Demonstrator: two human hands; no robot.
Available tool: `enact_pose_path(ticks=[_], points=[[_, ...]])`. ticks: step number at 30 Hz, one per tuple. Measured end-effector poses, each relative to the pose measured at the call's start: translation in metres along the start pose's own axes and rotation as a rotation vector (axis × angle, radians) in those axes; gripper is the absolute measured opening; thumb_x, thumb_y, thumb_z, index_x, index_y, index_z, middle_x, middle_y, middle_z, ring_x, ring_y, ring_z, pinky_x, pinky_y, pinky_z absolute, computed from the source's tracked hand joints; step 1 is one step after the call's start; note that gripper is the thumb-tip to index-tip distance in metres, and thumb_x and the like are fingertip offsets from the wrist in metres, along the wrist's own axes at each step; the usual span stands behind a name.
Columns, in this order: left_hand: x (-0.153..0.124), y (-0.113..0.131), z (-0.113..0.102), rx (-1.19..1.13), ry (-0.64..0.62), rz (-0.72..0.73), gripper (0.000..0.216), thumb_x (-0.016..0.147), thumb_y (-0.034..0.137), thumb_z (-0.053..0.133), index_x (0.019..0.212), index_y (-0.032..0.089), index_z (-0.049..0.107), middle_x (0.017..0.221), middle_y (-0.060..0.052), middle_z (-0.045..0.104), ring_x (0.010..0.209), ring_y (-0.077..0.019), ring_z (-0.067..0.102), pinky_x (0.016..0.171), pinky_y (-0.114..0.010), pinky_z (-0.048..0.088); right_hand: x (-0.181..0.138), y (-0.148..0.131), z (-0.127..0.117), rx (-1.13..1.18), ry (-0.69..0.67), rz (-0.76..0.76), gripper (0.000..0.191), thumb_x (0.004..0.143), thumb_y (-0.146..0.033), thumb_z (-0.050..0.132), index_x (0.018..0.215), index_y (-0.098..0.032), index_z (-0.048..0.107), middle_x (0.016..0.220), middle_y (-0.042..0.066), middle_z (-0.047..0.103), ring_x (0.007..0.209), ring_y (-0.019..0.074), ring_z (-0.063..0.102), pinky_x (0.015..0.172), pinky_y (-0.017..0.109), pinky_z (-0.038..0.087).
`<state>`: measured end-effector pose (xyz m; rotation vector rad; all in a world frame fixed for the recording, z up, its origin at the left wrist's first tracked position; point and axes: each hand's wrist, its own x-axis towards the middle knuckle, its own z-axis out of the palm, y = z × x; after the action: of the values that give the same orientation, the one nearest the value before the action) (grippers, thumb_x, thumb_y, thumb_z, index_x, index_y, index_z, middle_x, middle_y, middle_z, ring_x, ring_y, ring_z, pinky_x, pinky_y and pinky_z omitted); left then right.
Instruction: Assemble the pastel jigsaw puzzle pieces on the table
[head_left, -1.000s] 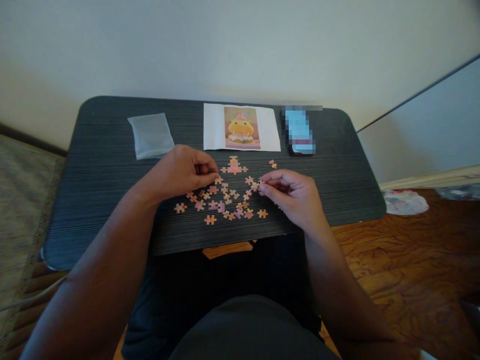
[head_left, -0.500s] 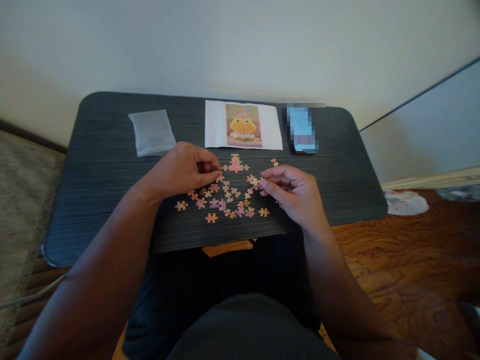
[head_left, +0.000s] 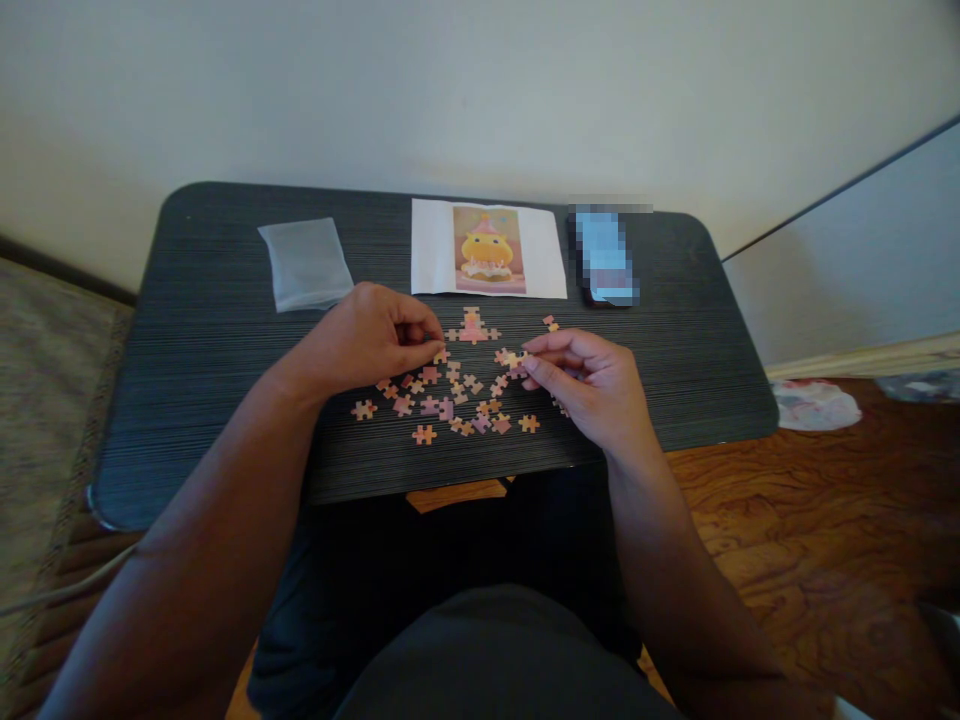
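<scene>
My left hand is closed in a pinch, thumb and forefinger meeting at a small pinkish puzzle piece. Across from it, my right hand pinches a yellowish puzzle piece between thumb and fingertips, close to other pieces. Between and below the hands lie several loose puzzle pieces in pink, orange and yellow. Just beyond them, a few joined pieces form a pink, hat-like section. Some pieces are partly hidden beneath my right hand.
Behind the pieces lies a printed picture sheet with a yellow cartoon figure and a cake. A clear plastic bag is at its left, a phone with blurred screen at its right. The dark table stands against a wall.
</scene>
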<state>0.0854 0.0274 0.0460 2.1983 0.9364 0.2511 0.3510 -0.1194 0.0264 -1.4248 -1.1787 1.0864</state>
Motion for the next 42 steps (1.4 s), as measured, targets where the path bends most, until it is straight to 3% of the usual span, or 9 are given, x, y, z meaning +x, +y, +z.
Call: enact_pose_path(ticks=[23, 42], points=[[0.0, 0.004, 0.004, -0.02, 0.011, 0.023, 0.029, 0.093, 0.04, 0.069, 0.1, 0.017, 0.085, 0.067, -0.002, 0.073, 0.06, -0.0126, 0.054, 0.062, -0.029, 0.039, 0.006, 0.0, 0.005, -0.192, 0.005, -0.081, 0.019, 0.097, -0.041, 0.087, 0.11, -0.028, 0.084, 0.102, 0.003, 0.088, 0.091, 0.0226, 0.082, 0.082, 0.04, 0.065], [0.0, 0.008, 0.008, -0.029, 0.014, 0.041, 0.031, 0.094, 0.04, 0.072, 0.11, 0.018, 0.087, 0.069, -0.002, 0.073, 0.06, -0.0138, 0.055, 0.063, -0.03, 0.038, 0.02, -0.005, 0.018, -0.308, -0.006, -0.1, 0.015, 0.097, -0.036, 0.085, 0.108, -0.026, 0.086, 0.097, 0.003, 0.087, 0.079, 0.0184, 0.077, 0.075, 0.036, 0.064]])
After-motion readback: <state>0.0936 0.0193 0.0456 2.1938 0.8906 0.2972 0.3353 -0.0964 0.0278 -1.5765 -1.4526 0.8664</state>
